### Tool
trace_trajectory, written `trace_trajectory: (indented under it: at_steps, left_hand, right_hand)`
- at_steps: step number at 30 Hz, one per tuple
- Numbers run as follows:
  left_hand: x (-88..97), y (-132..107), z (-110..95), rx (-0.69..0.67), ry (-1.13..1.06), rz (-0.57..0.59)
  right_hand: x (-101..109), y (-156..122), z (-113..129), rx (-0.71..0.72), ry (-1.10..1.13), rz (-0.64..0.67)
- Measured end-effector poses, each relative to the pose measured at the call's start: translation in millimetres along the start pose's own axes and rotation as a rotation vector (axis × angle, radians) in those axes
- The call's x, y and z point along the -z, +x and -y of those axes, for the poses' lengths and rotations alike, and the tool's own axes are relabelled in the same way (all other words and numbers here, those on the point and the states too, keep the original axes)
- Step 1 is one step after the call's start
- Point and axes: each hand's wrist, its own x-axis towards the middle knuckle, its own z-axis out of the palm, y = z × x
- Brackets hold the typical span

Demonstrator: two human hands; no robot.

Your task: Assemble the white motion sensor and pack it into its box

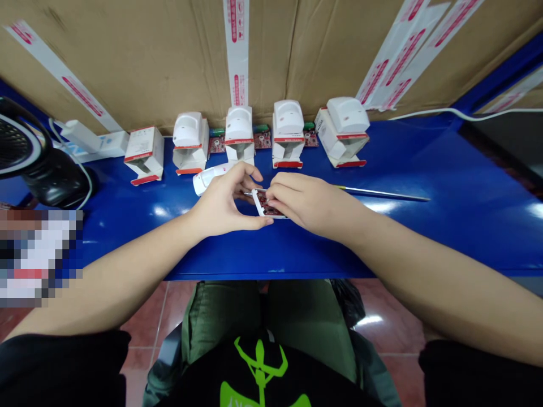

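My left hand (223, 203) curves round a small white plastic housing (257, 202), with the thumb along its near edge and the fingers at its far side. Inside the housing lies a red circuit board (268, 210), facing up. The fingers of my right hand (311, 204) are pinched together at the board, covering its right part; whether they hold a smaller piece is hidden. Just behind my left hand rests a white rounded detector cover (207, 177). A screwdriver with a long metal shaft (390, 195) lies to the right, partly behind my right hand.
Along the back stand several small white-and-red boxes (144, 150), most topped by white detectors (288, 117). Red circuit boards (262, 141) sit between them. A black fan-like device (46, 164) and a white power strip (102, 146) are at left. Cardboard (169, 51) backs the blue table (203, 260).
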Motion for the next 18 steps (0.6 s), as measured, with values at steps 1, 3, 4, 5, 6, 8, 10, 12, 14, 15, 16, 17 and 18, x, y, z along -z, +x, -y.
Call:
trace_trajectory:
  at_steps: [1, 3, 4, 5, 6, 8, 10, 12, 14, 15, 16, 17, 18]
  left_hand:
    - [0.2, 0.1, 0.2, 0.002, -0.001, 0.001]
    - [0.7, 0.2, 0.2, 0.008, 0.000, 0.000]
    - [1.0, 0.3, 0.0, 0.013, 0.000, -0.002]
    - [1.4, 0.3, -0.3, 0.018, -0.002, 0.000]
    - [1.7, 0.4, -0.7, 0.023, -0.006, 0.002]
    - [2.4, 0.7, -1.3, 0.031, -0.014, 0.008]
    - [2.7, 1.0, -1.7, 0.033, -0.019, 0.012]
    - [2.8, 1.2, -1.8, 0.035, -0.027, 0.010]
    - [2.7, 1.2, -1.8, 0.042, -0.038, 0.010]
    - [2.7, 1.2, -1.9, 0.047, -0.042, 0.010]
    - [2.7, 1.1, -1.9, 0.050, -0.043, 0.010]
    - [2.7, 1.0, -2.0, 0.052, -0.042, 0.009]
    - [2.7, 0.9, -2.1, 0.053, -0.040, 0.008]
  right_hand:
    - [-0.7, -0.4, -0.6, 0.013, -0.019, -0.002]
    - [-1.3, -0.6, -1.3, 0.018, -0.026, -0.006]
    - [-1.2, -0.4, -1.5, 0.011, -0.011, -0.010]
    - [-0.8, -0.1, -1.5, -0.007, 0.018, -0.012]
    - [-0.3, 0.4, -1.4, -0.031, 0.059, -0.015]
    - [0.9, 1.7, -1.1, -0.094, 0.161, -0.021]
    - [1.9, 2.8, -0.9, -0.153, 0.252, -0.031]
    - [2.6, 3.6, -0.5, -0.181, 0.298, -0.044]
    - [2.9, 3.7, 0.2, -0.179, 0.309, -0.051]
    - [3.0, 3.6, 0.7, -0.170, 0.307, -0.053]
    - [3.1, 3.4, 1.3, -0.160, 0.302, -0.056]
    - [3.1, 3.1, 1.9, -0.150, 0.294, -0.061]
    - [3.1, 2.9, 2.4, -0.144, 0.286, -0.063]
